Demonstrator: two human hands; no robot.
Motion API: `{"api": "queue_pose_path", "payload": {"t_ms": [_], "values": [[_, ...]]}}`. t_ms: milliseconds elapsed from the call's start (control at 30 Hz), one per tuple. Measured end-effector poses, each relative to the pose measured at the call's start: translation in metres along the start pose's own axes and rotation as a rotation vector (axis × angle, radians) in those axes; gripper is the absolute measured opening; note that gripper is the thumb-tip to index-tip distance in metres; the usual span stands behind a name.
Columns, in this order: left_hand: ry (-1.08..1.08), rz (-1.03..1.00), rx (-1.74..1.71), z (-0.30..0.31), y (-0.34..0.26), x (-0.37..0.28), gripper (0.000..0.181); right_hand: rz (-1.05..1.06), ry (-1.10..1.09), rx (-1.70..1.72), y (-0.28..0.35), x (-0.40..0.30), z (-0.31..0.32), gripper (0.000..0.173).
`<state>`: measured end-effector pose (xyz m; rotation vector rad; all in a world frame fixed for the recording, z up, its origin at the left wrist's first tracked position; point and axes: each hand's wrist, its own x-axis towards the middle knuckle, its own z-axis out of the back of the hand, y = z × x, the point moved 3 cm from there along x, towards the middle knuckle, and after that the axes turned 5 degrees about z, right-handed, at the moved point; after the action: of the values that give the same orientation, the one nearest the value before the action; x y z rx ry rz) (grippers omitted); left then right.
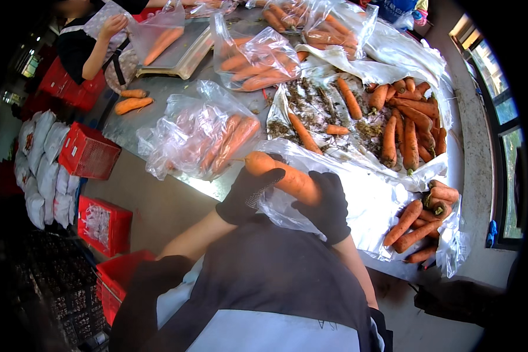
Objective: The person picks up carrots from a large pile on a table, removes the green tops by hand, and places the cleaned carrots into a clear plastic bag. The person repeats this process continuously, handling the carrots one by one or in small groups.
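Both my hands wear dark gloves and hold one large carrot (297, 182) above the table's near edge. My left hand (251, 193) grips it near its thicker, left end; my right hand (325, 204) is around the other end. A clear plastic bag (277, 211) hangs under the carrot, between my hands; whether fingers also pinch it cannot be told. Left of it lies a clear bag of carrots (207, 136). Beyond my hands, loose carrots (348, 99) and soil lie on a white sheet, with a pile of carrots (411, 127) at its right side.
More bagged carrots (259, 66) lie farther back. Another person's hand (113, 25) is near a bag by a scale-like tray (180, 55). Red crates (90, 152) and white sacks (46, 163) stand at left. A smaller carrot heap (418, 229) lies at the right edge, near the windowed wall.
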<state>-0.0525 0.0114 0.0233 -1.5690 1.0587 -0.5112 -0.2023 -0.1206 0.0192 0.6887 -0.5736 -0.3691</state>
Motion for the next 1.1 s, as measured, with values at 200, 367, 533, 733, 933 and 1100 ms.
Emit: {"api": "queue_pose_path", "payload": {"t_ms": [200, 367, 533, 733, 933, 1100], "values": [[0.123, -0.044, 0.08, 0.024, 0.023, 0.01, 0.04, -0.647, 0.31, 1.318, -0.029, -0.018, -0.002, 0.078], [0.059, -0.395, 0.637, 0.011, -0.013, -0.017, 0.054, -0.772, 0.335, 1.228, -0.025, -0.026, 0.002, 0.076], [0.105, -0.403, 0.503, 0.005, -0.029, -0.031, 0.053, -0.78, 0.371, 1.109, -0.003, -0.021, 0.023, 0.076], [0.088, -0.383, 0.468, 0.002, -0.04, -0.032, 0.039, -0.709, 0.369, 1.166, 0.008, -0.017, 0.04, 0.073], [-0.023, 0.231, -0.016, -0.027, -0.044, -0.009, 0.038, -0.628, 0.171, 1.596, -0.024, -0.058, 0.036, 0.092], [0.134, 0.351, -0.055, -0.046, -0.022, 0.017, 0.036, -0.59, -0.091, 1.372, -0.004, -0.075, 0.06, 0.076]]}}
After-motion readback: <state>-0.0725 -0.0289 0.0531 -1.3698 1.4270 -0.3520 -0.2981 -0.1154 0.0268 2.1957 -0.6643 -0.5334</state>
